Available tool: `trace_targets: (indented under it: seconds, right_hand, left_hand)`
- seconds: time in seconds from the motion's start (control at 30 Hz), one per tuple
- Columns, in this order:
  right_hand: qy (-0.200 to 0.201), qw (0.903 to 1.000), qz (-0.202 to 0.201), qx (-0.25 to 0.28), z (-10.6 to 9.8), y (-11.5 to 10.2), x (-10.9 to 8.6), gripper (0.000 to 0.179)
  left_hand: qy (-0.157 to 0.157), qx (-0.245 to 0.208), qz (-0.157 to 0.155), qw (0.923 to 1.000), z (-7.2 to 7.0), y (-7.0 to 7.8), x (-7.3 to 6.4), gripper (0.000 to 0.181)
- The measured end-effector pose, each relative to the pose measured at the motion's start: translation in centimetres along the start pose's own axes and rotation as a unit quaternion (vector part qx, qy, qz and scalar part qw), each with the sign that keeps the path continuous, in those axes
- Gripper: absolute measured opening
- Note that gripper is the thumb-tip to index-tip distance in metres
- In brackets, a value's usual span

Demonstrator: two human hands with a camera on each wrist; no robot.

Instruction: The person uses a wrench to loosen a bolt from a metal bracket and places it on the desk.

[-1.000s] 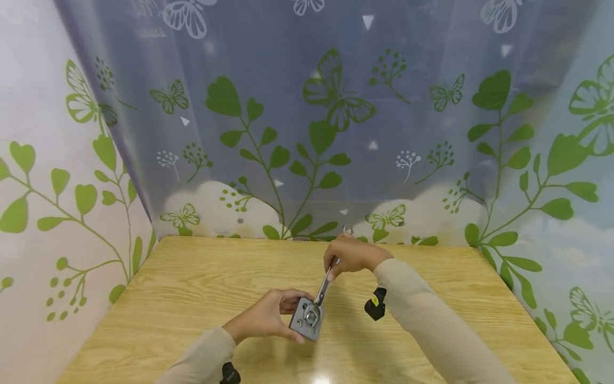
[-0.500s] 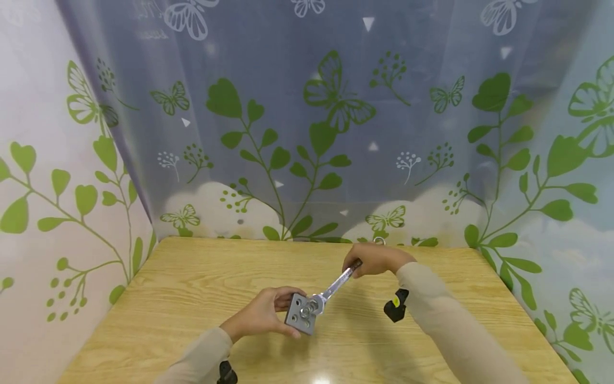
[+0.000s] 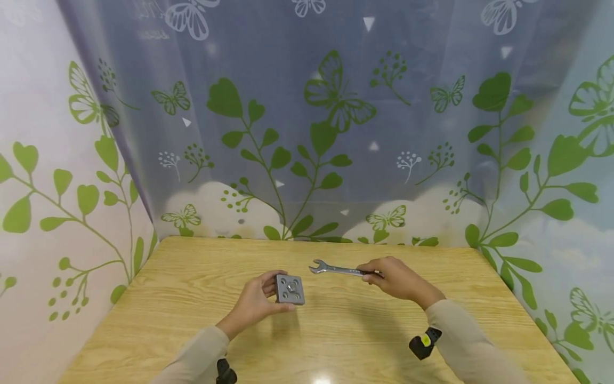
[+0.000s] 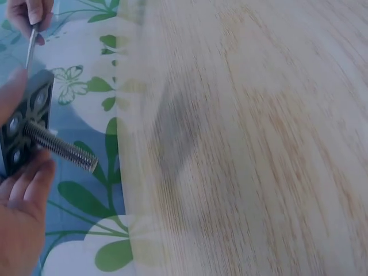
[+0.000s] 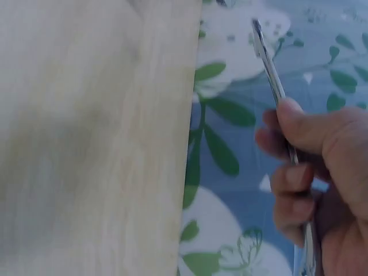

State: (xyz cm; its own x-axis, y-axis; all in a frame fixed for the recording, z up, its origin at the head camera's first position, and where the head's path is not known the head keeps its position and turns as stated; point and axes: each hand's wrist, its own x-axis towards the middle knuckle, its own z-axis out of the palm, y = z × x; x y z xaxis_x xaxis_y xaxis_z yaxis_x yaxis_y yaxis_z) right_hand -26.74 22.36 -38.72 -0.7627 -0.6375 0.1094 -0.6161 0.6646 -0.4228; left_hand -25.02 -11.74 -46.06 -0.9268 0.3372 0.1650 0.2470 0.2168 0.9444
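My left hand (image 3: pixel 255 301) grips a grey square metal plate (image 3: pixel 296 296) by its edges, thumb below and fingers above. The plate has a hole near each corner and a bolt (image 3: pixel 291 287) through its middle. From the plate's other face, the bolt's long threaded shank (image 4: pixel 63 150) sticks out in the left wrist view. My right hand (image 3: pixel 395 277) holds a silver wrench (image 3: pixel 338 270) by its handle, thumb along the shaft. Its open-end jaws point left toward the plate, apart from it. The wrench's other end is hidden by the hand in the head view.
Both hands are over a light wooden table (image 3: pixel 201 266). A curtain (image 3: pixel 268 122) printed with leaves and butterflies hangs behind the table's far edge, with similar panels at both sides. A black wrist camera (image 3: pixel 425 344) is strapped on the right sleeve.
The wrench has come off the bolt, and my right hand has moved right with it, swinging its open end to the left. My left hand has raised the plate slightly and moved it left.
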Motion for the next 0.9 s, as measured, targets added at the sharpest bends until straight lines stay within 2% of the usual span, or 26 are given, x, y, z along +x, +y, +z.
trace_targets:
  seconds: [0.17, 0.37, 0.6, 0.9]
  right_hand:
    - [0.050, 0.9985, 0.020, -0.011, 2.4, -1.5, -0.9, 0.025]
    - [0.073, 0.9951, 0.033, 0.058, 5.4, -2.9, -1.6, 0.029]
    - [0.101, 0.9877, 0.049, 0.108, 7.7, -4.8, -1.8, 0.032]
    - [0.121, 0.9829, 0.046, 0.132, 8.9, -5.7, -1.7, 0.034]
  left_hand:
    - [0.056, -0.017, -0.014, 0.9982, 0.3, 0.4, 0.3, 0.076]
    - [0.101, -0.026, -0.025, 0.9943, 0.5, 0.4, 0.5, 0.074]
    - [0.111, -0.022, -0.019, 0.9934, 0.7, 0.3, 0.4, 0.077]
    - [0.108, -0.027, -0.012, 0.9938, 0.9, 0.5, 0.3, 0.075]
